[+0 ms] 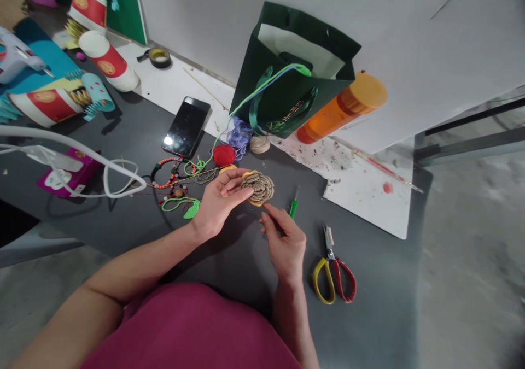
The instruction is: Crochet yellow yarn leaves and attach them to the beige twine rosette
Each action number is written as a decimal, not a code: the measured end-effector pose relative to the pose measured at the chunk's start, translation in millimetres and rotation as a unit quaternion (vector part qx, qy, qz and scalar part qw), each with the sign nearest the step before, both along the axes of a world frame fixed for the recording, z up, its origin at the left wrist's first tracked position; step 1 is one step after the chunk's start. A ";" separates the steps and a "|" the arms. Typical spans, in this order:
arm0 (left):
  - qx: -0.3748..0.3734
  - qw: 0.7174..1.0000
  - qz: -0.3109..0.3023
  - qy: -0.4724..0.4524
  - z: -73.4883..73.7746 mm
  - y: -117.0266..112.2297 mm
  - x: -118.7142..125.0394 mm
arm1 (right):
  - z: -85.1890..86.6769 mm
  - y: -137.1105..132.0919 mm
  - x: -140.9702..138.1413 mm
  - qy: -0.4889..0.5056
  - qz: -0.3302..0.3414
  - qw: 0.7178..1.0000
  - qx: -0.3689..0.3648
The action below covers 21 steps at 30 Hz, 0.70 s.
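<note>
A round crocheted flower [258, 187], brown in coiled layers with a yellow edge, is held up over the dark table. Closed on its left side is my left hand [217, 202], the thumb lying across the front. My right hand [284, 238] is just below the flower, its fingers pinched together near the lower edge; whatever is between them is hidden or too small to name. A green-handled crochet hook or similar small tool [294, 202] lies right of my right hand. Scissors [329, 265] with one yellow and one red handle lie further right.
Yarn balls in red [223, 155], blue [240, 134] and beige [260, 144] sit before a dark green paper bag [262, 57]. Nearby are an orange bottle [340, 106], a phone [186, 127], bead bracelets [164, 173], paper cups [109, 62], a white cable [106, 180] and a glue gun [20, 57].
</note>
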<state>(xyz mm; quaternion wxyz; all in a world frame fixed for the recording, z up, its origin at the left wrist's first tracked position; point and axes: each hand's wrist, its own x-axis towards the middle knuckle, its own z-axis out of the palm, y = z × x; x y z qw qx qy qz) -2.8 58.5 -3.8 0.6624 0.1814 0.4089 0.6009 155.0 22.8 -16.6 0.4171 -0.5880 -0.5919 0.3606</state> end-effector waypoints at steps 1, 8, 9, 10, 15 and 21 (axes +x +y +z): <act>-0.001 1.000 0.001 0.000 0.0 0.1 0.3 | 0.5 0.2 1.3 -0.013 0.006 1.000 0.009; -0.038 0.999 0.018 -0.029 7.3 1.2 0.0 | 3.1 0.6 6.9 -0.061 0.027 0.997 0.042; -0.043 0.998 0.020 -0.030 8.2 1.3 -0.4 | 3.3 0.7 7.3 -0.063 0.029 0.997 0.044; -0.047 0.998 0.020 -0.028 8.8 1.4 -0.8 | 3.5 0.8 7.6 -0.064 0.030 0.996 0.046; -0.050 0.999 0.009 -0.005 8.5 1.4 -1.9 | 5.5 1.8 8.3 -0.071 0.034 0.995 0.064; -0.046 0.999 0.015 -0.006 7.6 0.9 -1.1 | 9.6 1.3 9.4 -0.088 0.032 0.993 0.073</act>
